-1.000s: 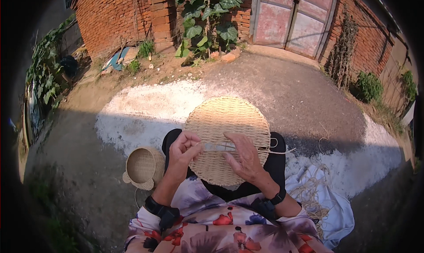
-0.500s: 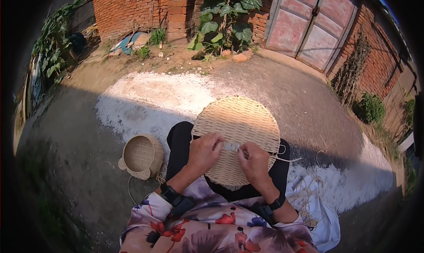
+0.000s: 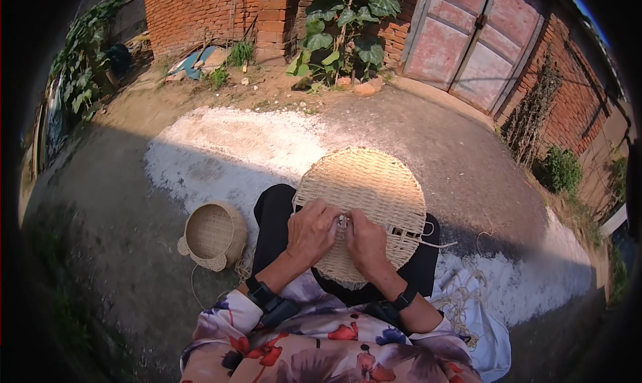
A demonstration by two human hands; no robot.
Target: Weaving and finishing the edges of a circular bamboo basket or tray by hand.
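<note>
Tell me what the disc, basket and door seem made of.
Disc: matte plant fibre or paper cord, judging by its tan weave. Basket: likely the same matte cord, similarly woven. Door: possibly metal, given flat framed panels; pinkish paint, patchily worn.

A round woven panel [image 3: 364, 176] is ribbed in straw-yellow rows, its upper part brightened to pale gold. The same straw tone is repeated in a small ribbed basket [image 3: 235, 241]. A white-and-mauve blouse [image 3: 321, 359] is splashed with red, purple and blue-black blooms, set off by black trousers [image 3: 271, 212] and black wrist straps [image 3: 404, 297]. Brick walls [image 3: 194, 12] are coursed in orange-red, a double door [image 3: 445, 32] is washed in faded pink, and broad leaves [image 3: 369, 52] are coloured deep green. A cloth [image 3: 493, 326] is shown in bluish white.
</note>
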